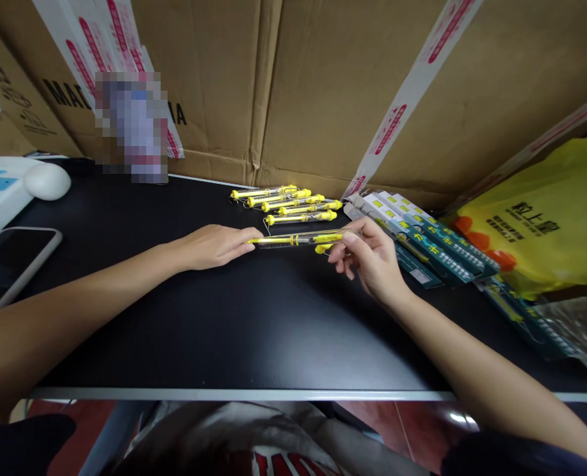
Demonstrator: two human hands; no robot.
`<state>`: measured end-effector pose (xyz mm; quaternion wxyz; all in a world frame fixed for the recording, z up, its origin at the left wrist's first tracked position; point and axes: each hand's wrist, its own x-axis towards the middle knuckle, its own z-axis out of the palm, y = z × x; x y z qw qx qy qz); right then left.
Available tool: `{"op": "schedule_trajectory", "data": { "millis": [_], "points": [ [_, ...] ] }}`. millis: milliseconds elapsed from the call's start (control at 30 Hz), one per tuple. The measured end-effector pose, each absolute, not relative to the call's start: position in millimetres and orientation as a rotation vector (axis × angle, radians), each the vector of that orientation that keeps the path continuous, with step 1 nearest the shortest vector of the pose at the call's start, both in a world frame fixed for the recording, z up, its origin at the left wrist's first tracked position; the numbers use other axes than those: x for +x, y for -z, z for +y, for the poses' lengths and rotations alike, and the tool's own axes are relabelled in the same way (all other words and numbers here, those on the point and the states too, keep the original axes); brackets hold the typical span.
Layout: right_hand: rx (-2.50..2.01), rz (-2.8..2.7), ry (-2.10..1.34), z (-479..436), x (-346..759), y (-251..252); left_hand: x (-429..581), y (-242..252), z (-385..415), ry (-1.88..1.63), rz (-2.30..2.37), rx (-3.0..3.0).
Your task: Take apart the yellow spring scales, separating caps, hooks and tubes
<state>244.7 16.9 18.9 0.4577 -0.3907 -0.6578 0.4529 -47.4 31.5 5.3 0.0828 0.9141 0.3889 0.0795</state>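
Okay so both bare arms are slanting in toward each other here. The left arm (90, 307) is angling in from the left, and the left hand (214, 248) is facing back-up, its fingers (244, 241) pointing right and closing together at the tips. The right arm (467, 370) is slanting up from the lower right, and the right hand (375, 261) is pinching with the thumb on top, other fingers curling loosely underneath.
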Motion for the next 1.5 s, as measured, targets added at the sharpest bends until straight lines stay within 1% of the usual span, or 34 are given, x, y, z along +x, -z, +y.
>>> {"op": "schedule_trajectory", "data": {
  "millis": [600,1033,1267,1400,1500],
  "points": [
    [-0.863,-1.62,-1.23,15,241,-18,-47,-2,29,-0.35,1.173,2.731],
    [-0.857,-1.395,-1.063,30,256,-40,-48,-1,33,-0.551,1.186,2.584],
    [-0.774,-1.184,-0.944,50,276,-49,-49,-1,34,-0.59,1.188,2.536],
    [-0.796,-1.194,-0.855,56,282,-49,-49,-1,34,-0.606,1.178,2.538],
    [-0.903,-1.294,-0.749,61,287,-48,-49,0,34,-0.608,1.177,2.543]
  ]
}}
